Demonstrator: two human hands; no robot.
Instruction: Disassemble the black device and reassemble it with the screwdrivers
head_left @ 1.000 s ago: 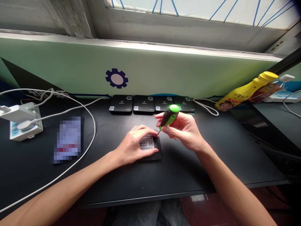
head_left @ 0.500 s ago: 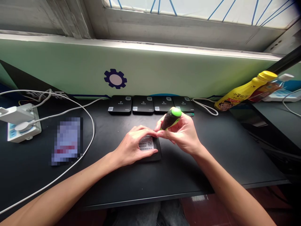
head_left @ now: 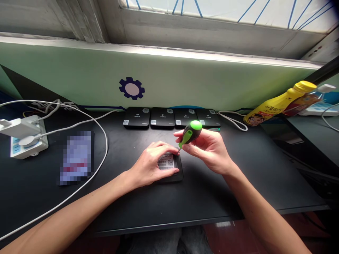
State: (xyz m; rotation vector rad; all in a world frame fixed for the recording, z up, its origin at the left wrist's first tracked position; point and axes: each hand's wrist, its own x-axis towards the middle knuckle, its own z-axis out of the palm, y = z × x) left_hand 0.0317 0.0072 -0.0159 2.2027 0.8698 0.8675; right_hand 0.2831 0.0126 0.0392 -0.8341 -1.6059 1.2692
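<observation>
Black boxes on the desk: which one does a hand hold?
The box nearest the desk's front edge, under the left hand, showing a large white label; the other four lie in a row along the green panel.

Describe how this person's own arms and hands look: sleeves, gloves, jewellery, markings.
The left hand and right hand are ungloved. No sleeves cover the visible forearms. No watch, bracelet, ring or tattoo shows, though some fingers are partly hidden.
</observation>
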